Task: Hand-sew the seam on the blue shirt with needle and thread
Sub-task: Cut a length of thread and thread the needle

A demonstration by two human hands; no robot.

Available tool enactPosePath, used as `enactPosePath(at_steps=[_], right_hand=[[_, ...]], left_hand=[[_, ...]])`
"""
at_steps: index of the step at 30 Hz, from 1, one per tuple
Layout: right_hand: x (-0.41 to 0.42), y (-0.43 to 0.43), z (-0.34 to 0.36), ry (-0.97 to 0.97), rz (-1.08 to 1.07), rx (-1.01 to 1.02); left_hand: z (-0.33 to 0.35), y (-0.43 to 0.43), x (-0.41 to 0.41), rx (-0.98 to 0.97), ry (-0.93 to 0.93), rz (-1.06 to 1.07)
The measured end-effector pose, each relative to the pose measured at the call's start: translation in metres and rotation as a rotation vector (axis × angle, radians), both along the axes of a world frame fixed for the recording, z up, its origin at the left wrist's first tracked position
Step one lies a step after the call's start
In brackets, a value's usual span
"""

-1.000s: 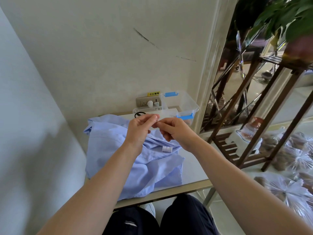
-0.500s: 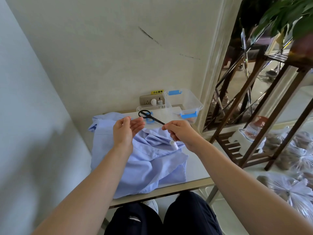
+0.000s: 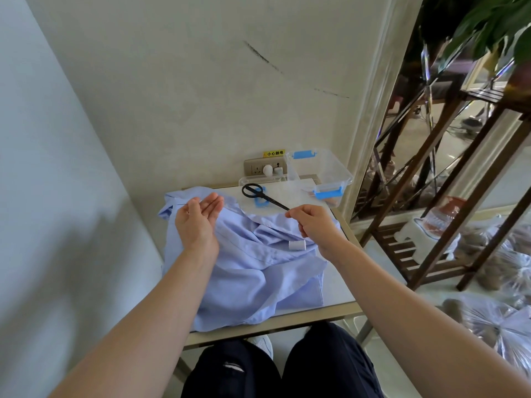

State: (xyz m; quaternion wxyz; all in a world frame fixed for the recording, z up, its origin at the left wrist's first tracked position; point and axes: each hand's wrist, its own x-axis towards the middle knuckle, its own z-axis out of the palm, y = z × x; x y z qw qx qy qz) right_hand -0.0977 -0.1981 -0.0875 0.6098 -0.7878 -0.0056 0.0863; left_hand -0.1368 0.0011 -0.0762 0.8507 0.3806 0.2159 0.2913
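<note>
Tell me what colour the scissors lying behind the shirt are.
Black scissors, clearest in the head view.

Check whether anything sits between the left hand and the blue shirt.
Nothing visible does. The left hand is open directly above the shirt; the scissors lie farther back.

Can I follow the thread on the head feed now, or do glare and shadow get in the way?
Head view: soft, even light on the blue shirt, no glare there; a blurry shadow falls only on the wall at picture left; reflections clutter the glass at picture right; edges bend from the wide angle; the right hand is sharp, but any thread at its pinched fingers is too fine to see.
</note>
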Motion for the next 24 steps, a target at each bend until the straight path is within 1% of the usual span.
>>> enactPosePath(at_steps=[3,6,11,17,19,22,24], right_hand=[[0.002,0.000,0.000,-0.026,-0.042,0.006],[0.001,-0.001,0.000,-0.017,-0.024,0.005],[-0.003,-0.006,0.000,-0.005,-0.028,-0.004],[-0.008,-0.015,0.006,0.001,0.027,-0.028],[-0.009,-0.018,0.008,0.002,0.046,-0.031],[-0.008,-0.019,0.008,0.002,0.049,-0.034],[-0.007,-0.018,0.007,0.001,0.047,-0.033]], left_hand=[[-0.001,0.001,0.001,-0.015,-0.019,0.008],[-0.005,0.000,0.003,-0.016,-0.021,-0.051],[-0.009,-0.002,0.007,0.005,0.041,-0.139],[-0.009,-0.007,0.015,-0.036,0.083,-0.194],[-0.012,-0.008,0.016,0.035,0.112,-0.213],[-0.018,-0.007,0.019,0.207,0.183,-0.208],[-0.021,-0.005,0.022,0.215,0.199,-0.190]])
